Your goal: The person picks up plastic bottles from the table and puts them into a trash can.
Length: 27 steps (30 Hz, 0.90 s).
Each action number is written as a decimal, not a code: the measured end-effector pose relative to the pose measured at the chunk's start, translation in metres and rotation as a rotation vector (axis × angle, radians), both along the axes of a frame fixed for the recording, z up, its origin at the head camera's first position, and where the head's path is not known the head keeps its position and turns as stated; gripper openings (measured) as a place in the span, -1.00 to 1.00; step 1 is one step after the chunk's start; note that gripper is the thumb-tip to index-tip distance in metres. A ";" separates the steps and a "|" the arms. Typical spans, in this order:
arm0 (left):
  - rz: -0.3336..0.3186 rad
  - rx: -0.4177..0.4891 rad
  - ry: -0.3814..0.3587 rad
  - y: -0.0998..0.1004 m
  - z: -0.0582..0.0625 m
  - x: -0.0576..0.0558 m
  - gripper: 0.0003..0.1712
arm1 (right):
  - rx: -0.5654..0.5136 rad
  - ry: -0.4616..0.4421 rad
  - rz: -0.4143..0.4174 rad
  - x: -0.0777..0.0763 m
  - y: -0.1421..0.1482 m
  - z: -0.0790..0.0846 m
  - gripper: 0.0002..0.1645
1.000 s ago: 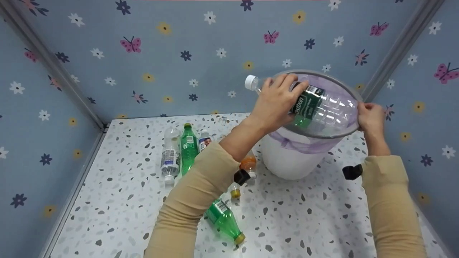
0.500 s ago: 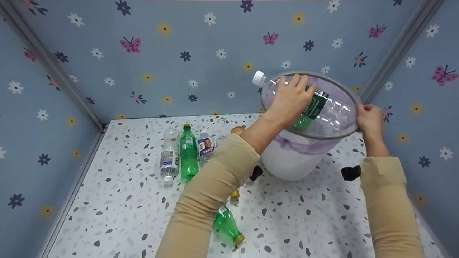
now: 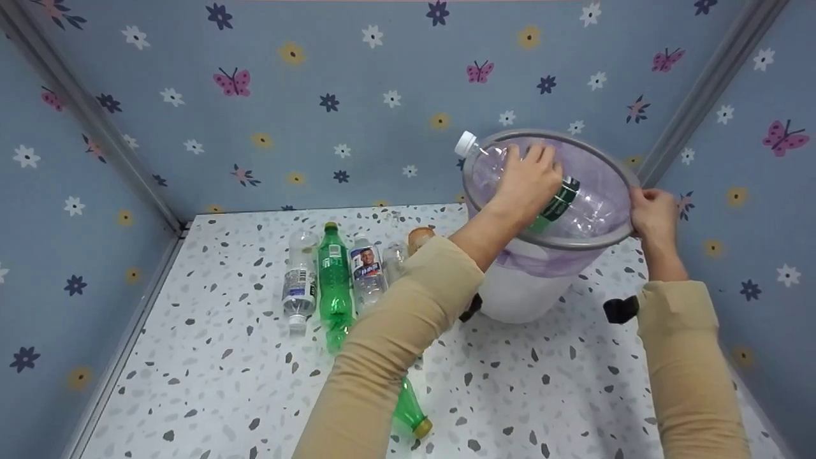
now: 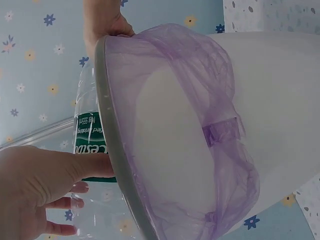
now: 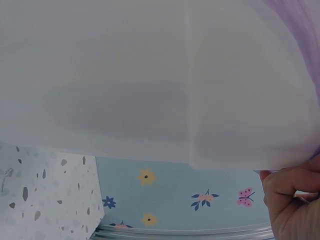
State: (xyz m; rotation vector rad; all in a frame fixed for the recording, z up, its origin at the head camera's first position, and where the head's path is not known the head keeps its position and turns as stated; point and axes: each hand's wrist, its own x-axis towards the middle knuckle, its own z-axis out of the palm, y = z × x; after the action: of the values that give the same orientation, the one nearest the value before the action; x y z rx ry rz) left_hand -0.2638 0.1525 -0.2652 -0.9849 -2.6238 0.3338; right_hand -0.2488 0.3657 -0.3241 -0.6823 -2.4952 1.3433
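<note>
My left hand [image 3: 530,182] grips a clear plastic bottle [image 3: 590,207] with a dark green label and white cap at the mouth of a white bin [image 3: 519,296]. The bottle lies aslant, base lower inside the opening, its capped neck sticking out over the left rim. In the left wrist view the thumb and fingers wrap the bottle [image 4: 90,132] at its label, close to the grey rim [image 4: 117,145]. A purple liner bag [image 4: 190,75] folds over the bin's outside. My right hand [image 3: 655,213] pinches the rim at the right; in its wrist view, part of the hand [image 5: 295,200] shows.
Left of the bin, several bottles lie in a row: a clear one [image 3: 299,277], a green one [image 3: 335,274], one with a printed label [image 3: 366,268] and an orange-topped one [image 3: 421,237]. Another green bottle [image 3: 411,411] lies nearer. Flowered walls [image 3: 382,127] enclose the speckled table [image 3: 217,357].
My left hand has moved right and slightly down, carrying the clear bottle further into the bin's mouth. The right hand stays on the rim.
</note>
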 end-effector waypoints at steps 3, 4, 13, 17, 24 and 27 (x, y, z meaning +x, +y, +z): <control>-0.003 0.018 0.007 0.001 -0.003 0.000 -0.63 | 0.009 0.000 0.003 0.000 0.000 0.000 -0.34; -0.003 0.021 0.008 0.001 -0.004 -0.001 -0.64 | 0.020 0.000 0.003 0.000 0.000 -0.001 -0.34; -0.021 0.020 -0.099 -0.001 -0.006 -0.007 -0.65 | 0.052 0.020 -0.003 0.001 0.000 -0.001 -0.35; -0.043 0.035 -0.113 -0.003 -0.004 -0.006 -0.65 | 0.050 0.025 -0.006 0.001 -0.001 -0.002 -0.36; -0.089 0.040 -0.107 -0.007 0.002 0.002 -0.64 | 0.034 0.017 -0.005 0.002 -0.001 -0.001 -0.35; -0.112 0.075 -0.085 -0.012 0.002 0.004 -0.63 | 0.027 0.017 -0.002 0.001 -0.001 -0.001 -0.34</control>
State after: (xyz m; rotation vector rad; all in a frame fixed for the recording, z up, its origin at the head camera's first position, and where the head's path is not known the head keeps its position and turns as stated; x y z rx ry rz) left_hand -0.2599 0.1409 -0.2634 -1.1385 -2.6209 0.1685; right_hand -0.2474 0.3649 -0.3248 -0.6646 -2.4935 1.3064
